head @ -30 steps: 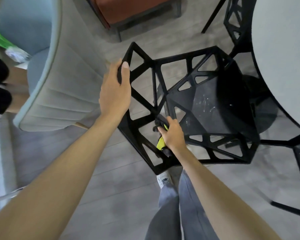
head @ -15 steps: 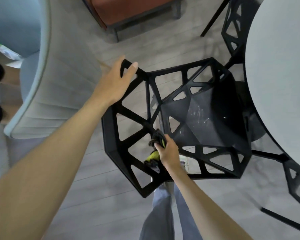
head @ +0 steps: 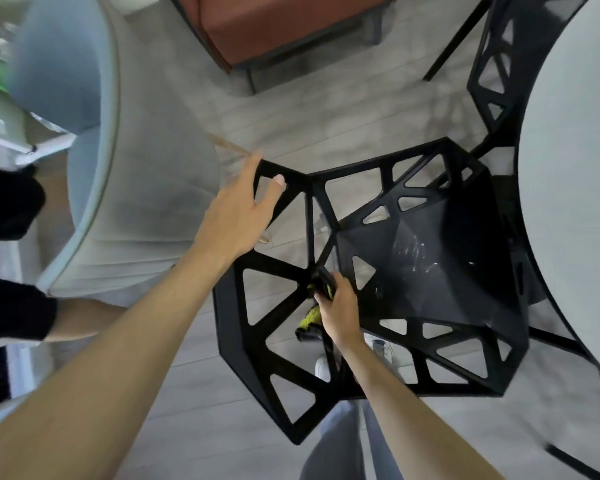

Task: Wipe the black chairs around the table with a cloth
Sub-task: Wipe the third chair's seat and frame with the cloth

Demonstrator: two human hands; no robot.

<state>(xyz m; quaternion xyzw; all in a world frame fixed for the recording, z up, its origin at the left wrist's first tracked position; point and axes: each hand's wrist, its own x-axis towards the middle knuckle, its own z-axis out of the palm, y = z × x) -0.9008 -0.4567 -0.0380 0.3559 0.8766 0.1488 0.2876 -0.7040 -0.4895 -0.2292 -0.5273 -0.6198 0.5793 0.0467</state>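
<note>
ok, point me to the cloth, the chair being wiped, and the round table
cloth [head: 310,315]: head view, on the yellow-green part hanging below the right hand.
black chair [head: 426,261]: head view, on the solid seat pan.
round table [head: 575,202]: head view, on the bare grey top.

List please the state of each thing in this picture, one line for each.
left hand: grips the chair's top corner.
right hand: holds the cloth.
cloth: bunched, pressed on a strut.
black chair: upright, seat streaked.
round table: upright, beside the chair.
</note>
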